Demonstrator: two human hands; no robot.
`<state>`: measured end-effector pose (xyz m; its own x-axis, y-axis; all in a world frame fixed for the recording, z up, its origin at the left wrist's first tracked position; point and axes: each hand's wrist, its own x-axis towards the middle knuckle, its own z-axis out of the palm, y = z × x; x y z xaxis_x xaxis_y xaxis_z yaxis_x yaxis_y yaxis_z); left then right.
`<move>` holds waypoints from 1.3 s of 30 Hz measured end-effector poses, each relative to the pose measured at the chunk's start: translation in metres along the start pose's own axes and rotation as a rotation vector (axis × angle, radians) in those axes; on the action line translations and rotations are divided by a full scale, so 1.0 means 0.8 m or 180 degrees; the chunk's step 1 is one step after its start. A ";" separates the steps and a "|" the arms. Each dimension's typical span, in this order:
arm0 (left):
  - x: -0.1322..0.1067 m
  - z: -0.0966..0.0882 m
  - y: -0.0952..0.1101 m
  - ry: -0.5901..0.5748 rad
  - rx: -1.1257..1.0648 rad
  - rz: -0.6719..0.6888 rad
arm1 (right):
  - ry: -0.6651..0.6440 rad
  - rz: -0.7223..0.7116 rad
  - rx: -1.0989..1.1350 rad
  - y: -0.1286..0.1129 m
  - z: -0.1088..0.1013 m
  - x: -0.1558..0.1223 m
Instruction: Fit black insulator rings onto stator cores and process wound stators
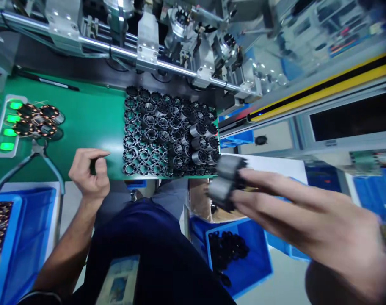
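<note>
My right hand [307, 220], blurred by motion, grips two grey stator cores [224, 180] with black insulated ends at its fingertips, off the bench's front right corner. Beside that hand, rows of similar stator cores [177, 123] stand closely packed on the green bench mat [94, 110]. My left hand [90, 171] is held at the mat's front edge, its fingers partly curled and the thumb apart from the index finger, with nothing between them. Left of it sit several stators wound with copper wire [40, 118] and a pair of pliers [37, 152] with spread handles.
A panel with lit green buttons [9, 127] lies at the left. Metal machinery with a rail [126, 51] spans the back. A blue bin [244, 271] with black parts stands below right; another blue bin [34, 228] is at lower left. A black pen [56, 82] lies behind.
</note>
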<state>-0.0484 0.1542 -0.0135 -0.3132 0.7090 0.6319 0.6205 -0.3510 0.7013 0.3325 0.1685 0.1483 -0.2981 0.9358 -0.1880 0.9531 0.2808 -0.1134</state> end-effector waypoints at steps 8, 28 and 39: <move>0.006 -0.006 0.012 -0.0513 0.0029 -0.0243 | -0.1132 -0.2414 -0.1004 -0.113 -0.033 0.104; 0.003 0.000 0.010 -0.0629 0.0360 0.0116 | -0.1340 -0.2188 -0.1180 -0.130 -0.018 0.140; 0.032 -0.019 0.021 -0.1090 0.0349 -0.0204 | -0.0299 -0.1449 0.0658 -0.046 -0.022 -0.002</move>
<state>-0.0572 0.1572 0.0198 -0.1065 0.8977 0.4275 0.6867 -0.2446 0.6846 0.2990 0.1602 0.1702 -0.6934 0.7025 -0.1605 0.6977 0.5989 -0.3932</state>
